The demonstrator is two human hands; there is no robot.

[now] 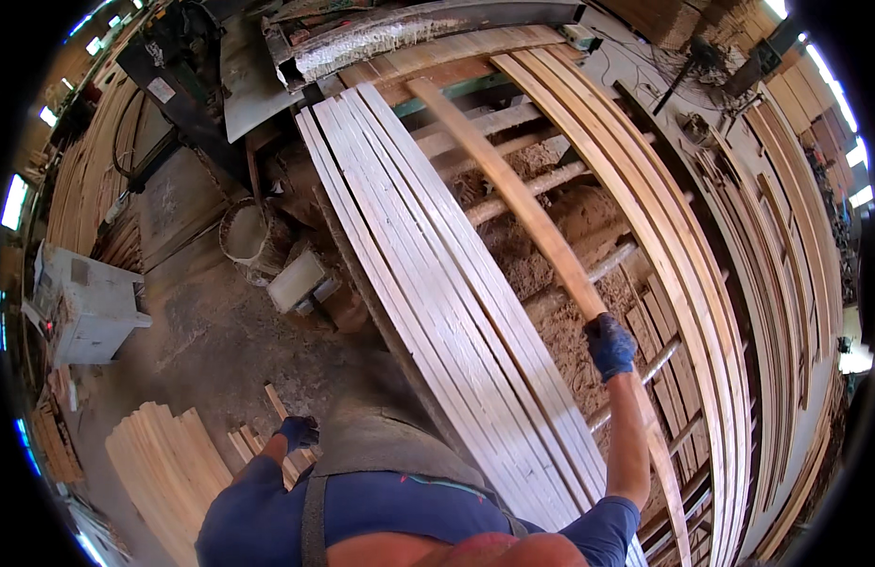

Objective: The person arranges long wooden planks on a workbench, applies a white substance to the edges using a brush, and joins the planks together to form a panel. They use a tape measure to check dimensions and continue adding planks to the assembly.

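Note:
My right hand point(609, 346), in a blue glove, is closed round a long, narrow wooden board point(523, 201). The board spans metal rollers point(609, 263) and runs from near my right side to the far wooden bed. Left of it lies a row of boards coated white on top point(437, 255), pressed closely together with a few dark gaps. On its right are several bare wooden boards point(636, 189). My left hand point(300, 433), also gloved, hangs by my left side near short wood strips point(253, 444); its fingers are too dark to make out.
A white-crusted metal beam point(390, 42) crosses the far end. A dirty bucket point(248, 234) and a pale box point(296, 282) stand left of the white boards. Farther left are a grey cabinet point(88, 307) and a wood stack point(163, 463). More lumber point(773, 255) lies far right.

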